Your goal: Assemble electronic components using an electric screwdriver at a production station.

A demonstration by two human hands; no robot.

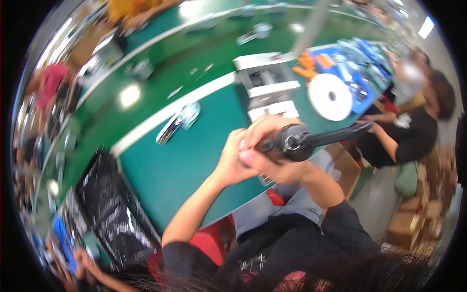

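A black tool [295,144] is clamped in the right hand [284,170] over the bench [199,146], beside the left hand [233,158], whose grip is too blurred to tell, with a box [273,90] and a white disc [318,100] beyond.

green worktable [146,170] | glossy green surface [219,53] beyond | red stool [209,243] | grey floor [377,207] | bright lamp [426,27]

Both bare forearms reach forward and converge, the left hand [234,156] raised with bent fingers right against the right hand [286,170], whose fingers curl into a closed grip.
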